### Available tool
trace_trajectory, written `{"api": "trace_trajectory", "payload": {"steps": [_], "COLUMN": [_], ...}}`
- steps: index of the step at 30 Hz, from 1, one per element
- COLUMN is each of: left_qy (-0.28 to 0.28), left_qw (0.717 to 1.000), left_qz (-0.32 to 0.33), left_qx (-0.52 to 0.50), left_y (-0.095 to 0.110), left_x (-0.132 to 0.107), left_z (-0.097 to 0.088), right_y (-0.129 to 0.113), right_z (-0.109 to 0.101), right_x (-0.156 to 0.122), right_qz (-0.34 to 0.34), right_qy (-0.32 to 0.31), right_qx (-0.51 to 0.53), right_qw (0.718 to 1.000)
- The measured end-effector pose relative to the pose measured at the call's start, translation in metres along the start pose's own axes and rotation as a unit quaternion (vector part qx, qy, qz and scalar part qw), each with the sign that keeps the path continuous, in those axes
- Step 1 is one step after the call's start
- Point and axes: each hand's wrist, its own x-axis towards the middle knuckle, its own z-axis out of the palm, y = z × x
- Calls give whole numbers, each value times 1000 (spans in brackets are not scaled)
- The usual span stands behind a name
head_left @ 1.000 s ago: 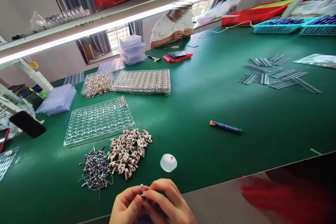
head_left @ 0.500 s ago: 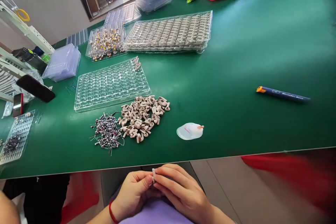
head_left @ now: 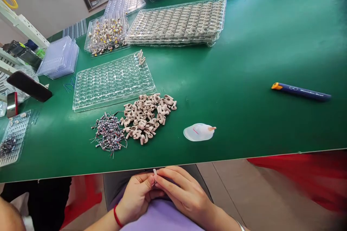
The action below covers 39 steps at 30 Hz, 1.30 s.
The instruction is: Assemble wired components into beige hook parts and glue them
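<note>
My left hand (head_left: 137, 195) and my right hand (head_left: 181, 192) meet below the near edge of the green table (head_left: 244, 50), over my lap. Together their fingertips pinch one small pale part (head_left: 154, 171). On the table just beyond them lie a heap of beige plastic parts (head_left: 146, 117) and a heap of small wired components (head_left: 107, 135). A clear cell tray (head_left: 112, 81) lies behind the heaps, with a few beige parts in its far right corner.
A small clear bottle (head_left: 199, 132) lies on its side right of the heaps. A blue pen with an orange tip (head_left: 300, 91) lies at the right. Stacked filled trays (head_left: 179, 23), a tray of yellow-tipped parts (head_left: 106, 35), clear lids (head_left: 59, 57) and a phone (head_left: 29, 86) stand further back and left.
The view has tilted down, so the far worker and the shelf have left the picture. My hands have drawn back from the table edge to my lap, still pinching the small part.
</note>
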Motion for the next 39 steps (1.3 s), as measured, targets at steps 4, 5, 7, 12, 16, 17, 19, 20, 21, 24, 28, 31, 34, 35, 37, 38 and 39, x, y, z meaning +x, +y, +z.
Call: {"api": "trace_trajectory", "payload": {"steps": [4,5,7,12,16,17,19,20,21,24,28,31,34,35,37,38,39], "left_qy": [3,1,-2,8,21,23,26,27,27,27,30,27,26,26,27,27,27], "left_qw": [1000,1000,1000,1000,999,999,998,998,998,998,998,999,999,999,999,999,999], "left_qz": [5,6,11,25,21,19,16,15,13,10,7,11,14,14,13,13,12], "left_qx": [-3,-4,-5,-14,-39,-44,-51,-52,-53,-52,-52,-42,-27,-22,-16,-14,-13], "left_y": [-2,-2,-4,-7,-8,-8,-8,-8,-8,-7,-4,-2,0,0,1,1,1], "left_x": [2,2,3,6,5,5,5,4,4,4,3,1,0,0,-1,-1,-1], "left_z": [0,0,-1,-2,0,0,1,2,2,3,4,3,3,3,2,2,2], "right_y": [0,0,0,1,-1,-2,-3,-4,-4,-5,-4,-2,-1,-1,-1,-1,-2], "right_z": [2,3,5,9,9,9,9,9,9,9,10,11,11,11,11,11,11], "right_x": [1,1,0,-2,-1,0,3,4,6,7,6,3,1,1,1,2,2], "right_qz": [-1,-1,-1,-2,2,2,4,5,7,12,18,22,23,23,24,25,26], "right_qy": [13,17,25,40,54,58,64,66,67,71,73,67,58,57,57,57,58], "right_qx": [-1,-2,-4,-7,-9,-9,-7,-5,-3,4,13,23,33,36,42,44,45], "right_qw": [1000,1000,1000,999,999,998,998,998,998,997,997,997,997,997,997,997,997]}}
